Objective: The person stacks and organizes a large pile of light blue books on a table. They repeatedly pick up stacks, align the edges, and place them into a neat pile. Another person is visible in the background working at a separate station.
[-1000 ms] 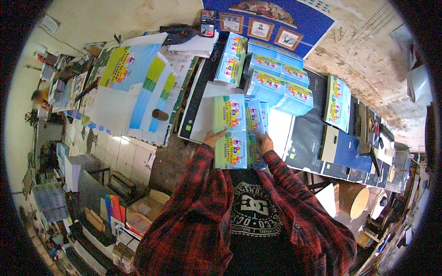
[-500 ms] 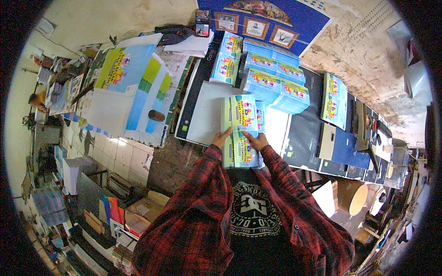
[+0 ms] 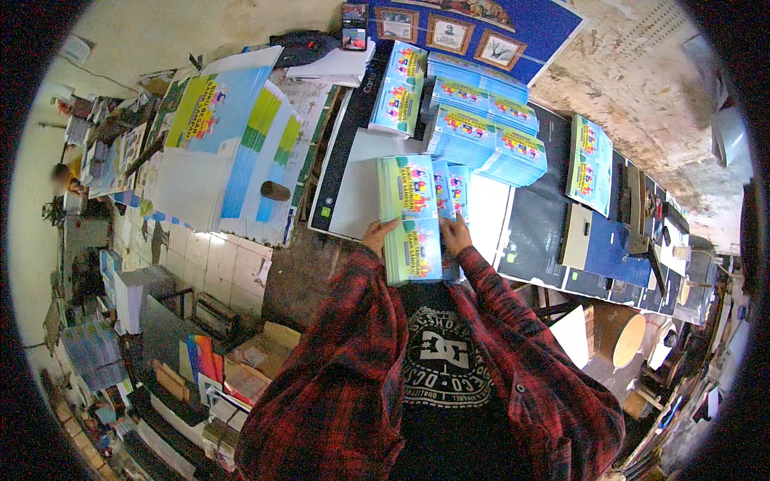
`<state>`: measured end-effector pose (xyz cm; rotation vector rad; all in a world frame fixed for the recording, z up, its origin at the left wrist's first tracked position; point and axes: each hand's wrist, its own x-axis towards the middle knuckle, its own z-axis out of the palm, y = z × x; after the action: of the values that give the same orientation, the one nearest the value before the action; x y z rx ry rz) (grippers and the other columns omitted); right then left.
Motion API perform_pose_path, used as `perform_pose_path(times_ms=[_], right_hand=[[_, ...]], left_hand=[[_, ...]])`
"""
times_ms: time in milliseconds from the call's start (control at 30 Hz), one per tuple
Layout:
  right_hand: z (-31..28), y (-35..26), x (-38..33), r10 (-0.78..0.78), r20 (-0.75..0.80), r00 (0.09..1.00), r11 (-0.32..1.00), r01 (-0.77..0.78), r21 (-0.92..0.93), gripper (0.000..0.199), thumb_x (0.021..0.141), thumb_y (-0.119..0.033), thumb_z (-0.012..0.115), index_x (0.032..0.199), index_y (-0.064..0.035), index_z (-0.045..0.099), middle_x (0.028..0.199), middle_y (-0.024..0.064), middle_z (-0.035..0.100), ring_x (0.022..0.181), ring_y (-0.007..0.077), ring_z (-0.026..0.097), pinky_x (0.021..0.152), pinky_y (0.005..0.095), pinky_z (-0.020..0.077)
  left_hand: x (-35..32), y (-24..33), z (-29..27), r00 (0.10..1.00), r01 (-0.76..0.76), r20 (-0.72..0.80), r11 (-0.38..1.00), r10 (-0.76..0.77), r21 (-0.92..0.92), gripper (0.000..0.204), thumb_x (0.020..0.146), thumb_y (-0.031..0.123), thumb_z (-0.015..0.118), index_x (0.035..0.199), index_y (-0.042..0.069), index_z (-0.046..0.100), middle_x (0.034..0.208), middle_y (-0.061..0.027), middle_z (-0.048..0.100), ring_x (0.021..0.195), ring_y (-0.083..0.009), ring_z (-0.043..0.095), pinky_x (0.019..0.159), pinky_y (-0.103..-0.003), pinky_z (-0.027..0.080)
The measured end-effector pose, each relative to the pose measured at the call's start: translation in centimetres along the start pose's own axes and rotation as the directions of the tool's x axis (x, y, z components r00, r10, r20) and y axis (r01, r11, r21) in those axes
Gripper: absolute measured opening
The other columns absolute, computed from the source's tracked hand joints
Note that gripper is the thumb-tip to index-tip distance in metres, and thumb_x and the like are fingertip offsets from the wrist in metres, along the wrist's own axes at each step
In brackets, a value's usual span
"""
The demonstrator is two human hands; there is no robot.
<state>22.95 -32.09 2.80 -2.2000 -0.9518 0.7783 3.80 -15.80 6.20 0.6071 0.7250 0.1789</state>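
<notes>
In front of my chest, at the table's near edge, a small pile of printed booklets point(image 3: 414, 240) with yellow, green and light-blue covers stands out. Each cover carries the same design twice, one above the other. My left hand point(image 3: 377, 236) grips the pile's left edge, fingers closed on it. At the right side, my right hand point(image 3: 455, 235) has its fingers closed at the edges of more light-blue booklets point(image 3: 453, 191), which peek out in overlapping steps from under the top one. Parts of both hands' fingers are hidden by the paper.
Beyond my hands rise tall stacks of matching booklets point(image 3: 489, 144), with another stack point(image 3: 398, 92) to their left. One lower pile point(image 3: 589, 164) lies right on the black table point(image 3: 533, 232). Large printed sheets point(image 3: 216, 120) cover a left table. A phone point(image 3: 354, 28) stands at the back.
The top booklet has shifted left, baring more of the stepped booklets on the right. My right hand has moved from its cover to the right edge. The view has shifted slightly.
</notes>
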Motion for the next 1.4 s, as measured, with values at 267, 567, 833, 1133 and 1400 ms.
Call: perform_pose_path(times_ms=[267, 567, 833, 1133, 1400], right_hand=[[-1.3, -1.6, 0.8, 0.17, 0.154, 0.973, 0.93, -0.21, 0.301, 0.078, 0.077, -0.062, 0.063, 0.108, 0.0102, 0.06, 0.095, 0.0161, 0.066, 0.084, 0.0211, 0.063, 0.077, 0.0331, 0.0499], [-2.1, -4.0, -0.2, 0.132, 0.06, 0.99, 0.932, -0.144, 0.332, 0.069, 0.078, -0.057, 0.065, 0.097, 0.009, 0.063, 0.076, 0.0129, 0.067, 0.07, 0.0171, 0.064, 0.076, 0.0329, 0.0493], [-2.3, -5.8, -0.9, -0.059, -0.276, 0.959, 0.998, 0.057, -0.016, 0.065, 0.081, -0.047, 0.065, 0.125, -0.001, 0.05, 0.114, 0.0246, 0.054, 0.105, 0.0331, 0.053, 0.1, 0.0443, 0.035], [-3.3, -13.6, -1.6, -0.362, 0.052, 0.931, 0.802, 0.339, -0.492, 0.077, 0.083, -0.063, 0.047, 0.146, -0.0219, 0.027, 0.153, 0.013, 0.014, 0.141, 0.0354, 0.007, 0.108, 0.0596, 0.0087], [-3.2, -9.5, -1.9, -0.268, -0.005, 0.964, 0.874, 0.241, -0.421, 0.057, 0.095, -0.044, 0.036, 0.146, -0.0231, 0.024, 0.153, 0.0114, 0.016, 0.142, 0.0331, 0.01, 0.11, 0.0572, 0.01]], left_hand=[[3.4, -3.1, 1.1, 0.985, -0.002, -0.172, 0.998, 0.012, 0.058, 0.042, 0.084, 0.037, 0.067, 0.105, 0.002, 0.063, 0.094, -0.009, 0.067, 0.079, -0.0172, 0.065, 0.068, -0.033, 0.054], [5.3, -4.7, -2.0, 0.959, -0.121, -0.21, 0.945, 0.19, 0.304, 0.047, 0.082, 0.044, 0.068, 0.101, 0.001, 0.066, 0.09, -0.0072, 0.068, 0.078, -0.0146, 0.064, 0.07, -0.031, 0.051], [5.4, -5.3, -3.7, 0.981, -0.12, -0.14, 0.989, 0.132, 0.092, 0.051, 0.082, 0.042, 0.068, 0.113, 0.001, 0.06, 0.101, -0.0089, 0.065, 0.088, -0.0175, 0.062, 0.083, -0.033, 0.048], [2.8, -1.4, 1.1, 0.976, -0.105, -0.181, 0.992, 0.117, 0.075, 0.05, 0.083, 0.036, 0.068, 0.116, 0.001, 0.057, 0.105, -0.01, 0.063, 0.09, -0.0195, 0.063, 0.078, -0.034, 0.052], [1.9, -1.3, -6.2, 0.996, -0.061, -0.075, 0.979, 0.048, -0.193, 0.049, 0.085, 0.035, 0.067, 0.12, 0.003, 0.056, 0.106, -0.0084, 0.064, 0.091, -0.0192, 0.064, 0.077, -0.034, 0.054]])
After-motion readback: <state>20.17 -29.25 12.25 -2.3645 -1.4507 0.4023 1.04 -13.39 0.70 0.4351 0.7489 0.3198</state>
